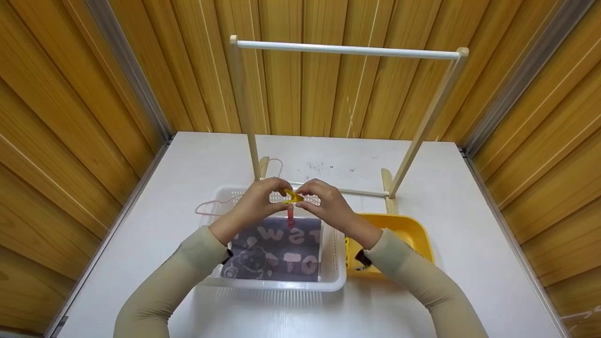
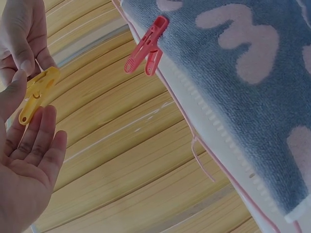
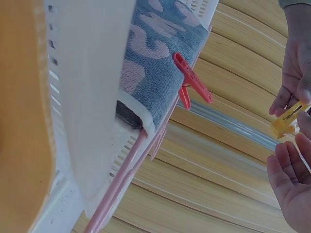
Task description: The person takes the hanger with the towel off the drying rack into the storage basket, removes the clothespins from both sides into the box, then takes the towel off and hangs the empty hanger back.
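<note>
A yellow clothespin (image 1: 294, 196) is held up between both hands, above the white basket. My left hand (image 1: 258, 199) pinches it between thumb and fingers from one side, and my right hand (image 1: 328, 202) pinches it from the other. Just below hangs a red clothespin (image 1: 290, 216), clipped onto the edge of a grey-blue towel (image 2: 204, 77) with pale pink letters. That towel lies over a pink hanger (image 2: 187, 119), whose wire runs along the towel's edge. In the right wrist view the red clothespin (image 3: 193, 78) stands out from the towel, apart from both hands.
Under the towel is the white basket (image 1: 281, 284) with slotted sides. A yellow tray (image 1: 418, 234) sits to its right, partly behind my right arm, with small items inside. Behind stands a wooden rack with a white top bar (image 1: 347, 49). Wood-patterned walls surround the white table (image 1: 469, 225).
</note>
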